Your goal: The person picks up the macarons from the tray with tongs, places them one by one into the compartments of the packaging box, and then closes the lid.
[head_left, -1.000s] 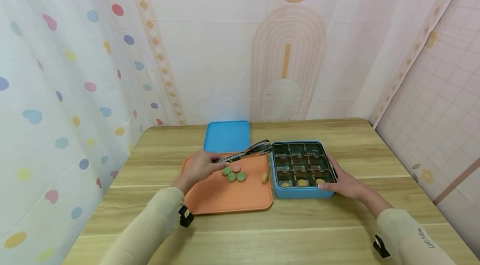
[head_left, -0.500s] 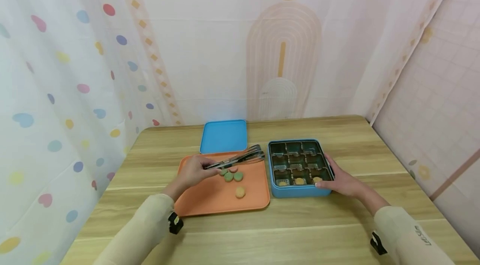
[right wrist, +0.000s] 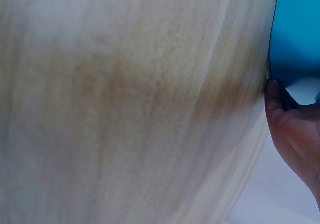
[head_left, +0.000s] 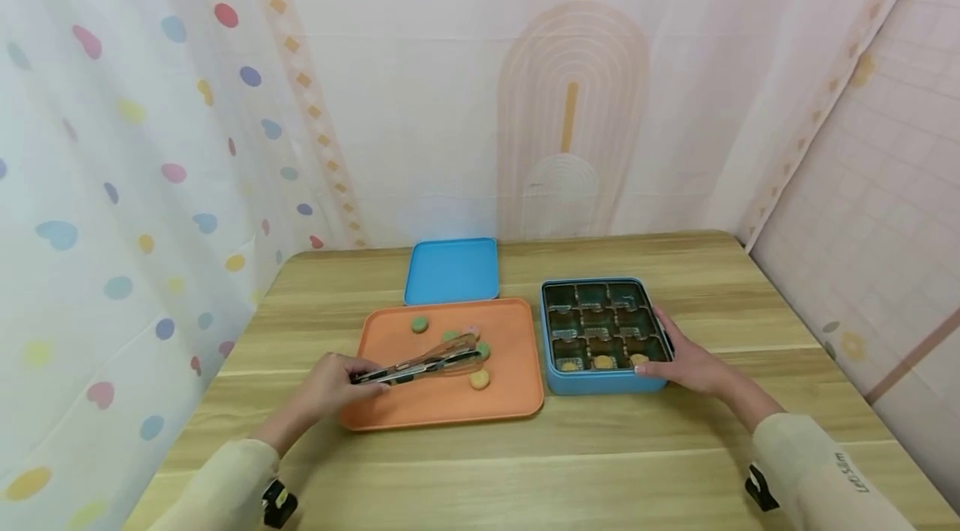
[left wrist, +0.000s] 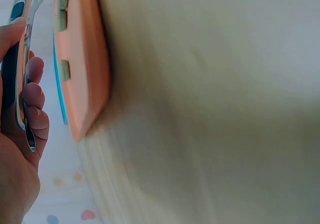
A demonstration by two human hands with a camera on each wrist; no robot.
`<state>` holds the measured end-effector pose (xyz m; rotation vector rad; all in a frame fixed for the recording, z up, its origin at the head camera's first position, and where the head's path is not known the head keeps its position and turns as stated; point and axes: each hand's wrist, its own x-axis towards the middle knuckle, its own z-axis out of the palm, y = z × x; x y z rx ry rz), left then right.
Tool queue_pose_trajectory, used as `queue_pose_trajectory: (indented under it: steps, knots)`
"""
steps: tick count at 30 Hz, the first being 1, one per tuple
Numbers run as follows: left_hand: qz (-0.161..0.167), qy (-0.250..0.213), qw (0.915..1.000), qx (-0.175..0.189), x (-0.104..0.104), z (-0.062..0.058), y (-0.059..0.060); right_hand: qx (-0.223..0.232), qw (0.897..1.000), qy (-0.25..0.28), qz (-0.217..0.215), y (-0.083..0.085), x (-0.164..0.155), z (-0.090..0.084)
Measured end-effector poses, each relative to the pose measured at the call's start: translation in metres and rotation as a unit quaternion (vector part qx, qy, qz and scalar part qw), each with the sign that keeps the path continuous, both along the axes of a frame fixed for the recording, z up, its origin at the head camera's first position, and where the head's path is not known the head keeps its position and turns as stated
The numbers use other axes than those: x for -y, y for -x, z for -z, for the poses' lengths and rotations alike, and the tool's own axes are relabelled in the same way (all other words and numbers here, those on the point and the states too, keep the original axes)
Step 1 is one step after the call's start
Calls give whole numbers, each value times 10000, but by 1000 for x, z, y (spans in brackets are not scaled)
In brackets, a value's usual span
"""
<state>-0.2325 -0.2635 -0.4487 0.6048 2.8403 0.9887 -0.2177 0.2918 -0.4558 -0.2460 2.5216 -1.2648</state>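
Spanning wooden table (head_left: 600,464), pastel dotted curtain (head_left: 112,181), pink wall (head_left: 885,181)

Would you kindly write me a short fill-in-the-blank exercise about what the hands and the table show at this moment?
1. The left hand holds metal ____ over the orange tray.
2. The right hand rests against the ____ box with compartments.
3. The box's lid lies flat behind the ____.
4. The biscuit nearest the tongs' tips is ____ in colour.

Missing words: tongs; blue; tray; yellow
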Motion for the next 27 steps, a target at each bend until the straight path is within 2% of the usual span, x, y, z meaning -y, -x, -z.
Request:
queue_pose_trajectory:
  steps: [4, 8, 15, 19, 27]
  knots:
    - [67, -60, 9997, 242, 9, 3, -9, -33, 10000, -65, -14, 0, -1, -1]
    - [129, -89, 9986, 504, 10, 6, -14, -39, 10000, -82, -4, 1, -2, 2]
    - [249, 123, 9990, 339, 3, 11, -17, 17, 10000, -35, 18, -1, -1, 3]
    - [307, 53, 9989, 358, 1, 14, -17, 23, 10000, -7, 26, -1, -1, 3]
    - [136, -79, 9989, 440, -1, 14, -16, -25, 10000, -4, -5, 0, -2, 3]
